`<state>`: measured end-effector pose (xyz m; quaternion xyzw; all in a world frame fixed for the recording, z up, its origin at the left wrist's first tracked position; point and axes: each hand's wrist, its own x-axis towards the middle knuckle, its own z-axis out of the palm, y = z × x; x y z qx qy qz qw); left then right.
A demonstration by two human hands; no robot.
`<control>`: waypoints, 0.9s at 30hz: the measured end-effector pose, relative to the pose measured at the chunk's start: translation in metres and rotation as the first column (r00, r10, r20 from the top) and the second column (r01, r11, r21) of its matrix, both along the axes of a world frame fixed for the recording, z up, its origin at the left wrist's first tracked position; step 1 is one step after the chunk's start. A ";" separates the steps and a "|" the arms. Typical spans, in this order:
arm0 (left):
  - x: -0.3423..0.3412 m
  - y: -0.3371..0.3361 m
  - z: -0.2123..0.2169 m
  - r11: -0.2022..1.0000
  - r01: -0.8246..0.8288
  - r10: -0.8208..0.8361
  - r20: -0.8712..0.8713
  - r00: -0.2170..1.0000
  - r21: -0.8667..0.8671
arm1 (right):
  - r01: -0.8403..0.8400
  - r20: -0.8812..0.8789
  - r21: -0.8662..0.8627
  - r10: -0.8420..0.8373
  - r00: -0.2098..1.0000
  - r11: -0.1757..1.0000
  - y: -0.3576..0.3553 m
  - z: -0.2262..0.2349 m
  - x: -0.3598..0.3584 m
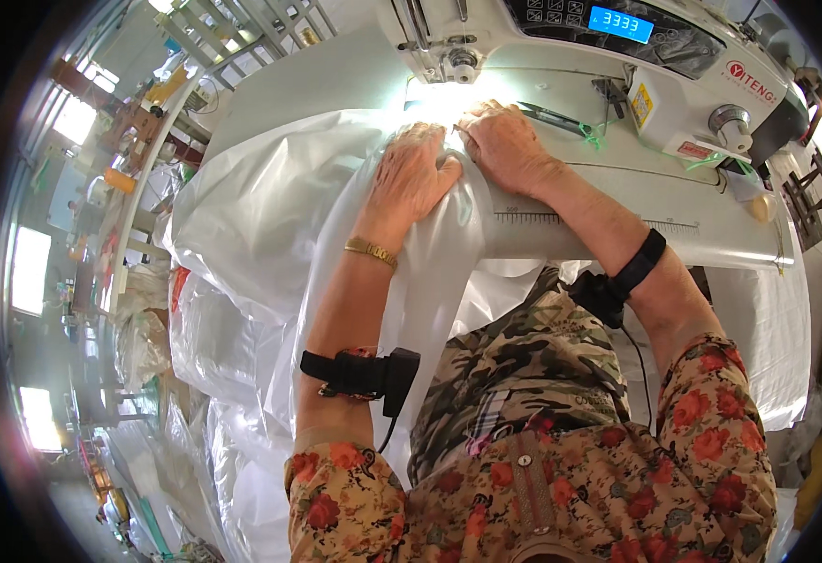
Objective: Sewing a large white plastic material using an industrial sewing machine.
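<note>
The curled left hand is gripping, and the bent-fingered right hand is pinching, a glossy, translucent white sheet just before the needle end of the long white sewing machine, seemingly keeping its edge taut.

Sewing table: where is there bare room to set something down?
The grey tabletop looks bare at back left, between white sheet and sewing machine, and right of the right forearm, in front of the machine. It is crowded under the glow, where left hand and right hand are at the sheet beside a black tool.
</note>
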<state>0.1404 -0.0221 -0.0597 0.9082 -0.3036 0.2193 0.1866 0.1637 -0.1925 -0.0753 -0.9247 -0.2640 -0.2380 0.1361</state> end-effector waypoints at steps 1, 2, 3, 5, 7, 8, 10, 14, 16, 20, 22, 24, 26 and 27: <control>0.002 -0.002 0.001 1.000 -0.018 0.018 -0.015 1.000 -0.003 | -0.004 -0.013 0.021 0.004 1.000 1.000 -0.002 0.000 0.002; 0.003 -0.004 0.002 0.999 -0.036 0.036 -0.029 0.999 -0.007 | -0.005 -0.012 0.021 0.005 1.000 1.000 -0.002 -0.001 0.003; 0.003 -0.004 0.002 0.999 -0.038 0.037 -0.027 0.999 -0.006 | -0.006 -0.010 0.027 0.007 1.000 1.000 -0.002 -0.002 0.003; 0.003 -0.005 0.005 0.998 -0.061 0.061 -0.097 0.993 0.002 | -0.012 -0.004 0.034 0.012 1.000 0.999 -0.003 -0.003 0.006; 0.002 -0.007 0.008 0.997 -0.069 0.074 -0.142 0.987 0.035 | -0.030 -0.027 0.111 0.033 0.999 0.993 -0.002 -0.004 0.005; 0.002 -0.007 0.008 0.995 -0.073 0.085 -0.191 0.978 0.067 | -0.031 -0.026 0.112 0.034 0.999 0.993 -0.002 -0.002 0.005; 0.004 -0.009 0.011 0.994 -0.083 0.094 -0.194 0.976 0.065 | 0.010 -0.075 0.032 -0.008 0.997 0.999 -0.007 0.004 0.007; 0.009 -0.010 0.008 0.995 -0.087 0.095 -0.181 0.979 0.051 | 0.018 -0.134 0.209 0.011 0.991 0.978 -0.001 0.005 0.018; 0.009 -0.010 0.005 0.995 -0.096 0.102 -0.168 0.981 0.042 | 0.122 -0.256 0.620 0.052 0.965 0.775 -0.001 0.009 0.021; 0.007 -0.013 0.007 0.996 -0.072 0.077 -0.149 0.986 0.043 | 0.137 -0.256 0.665 0.051 0.965 0.735 -0.010 0.014 0.026; 0.007 -0.016 0.009 0.995 -0.083 0.091 -0.153 0.984 0.058 | -0.047 -0.056 0.569 0.096 0.994 0.821 -0.015 -0.002 0.043; 0.005 -0.010 0.006 0.991 -0.112 0.122 -0.161 0.979 0.074 | 0.056 -0.173 0.629 0.070 0.982 0.775 -0.006 0.008 0.033; 0.005 -0.011 0.007 0.993 -0.103 0.111 -0.140 0.984 0.063 | 0.047 -0.183 0.653 0.097 0.978 0.756 -0.007 0.007 0.036; 0.003 -0.009 0.008 0.992 -0.108 0.116 -0.139 0.983 0.065 | 0.040 -0.192 0.675 0.123 0.974 0.736 -0.008 0.006 0.037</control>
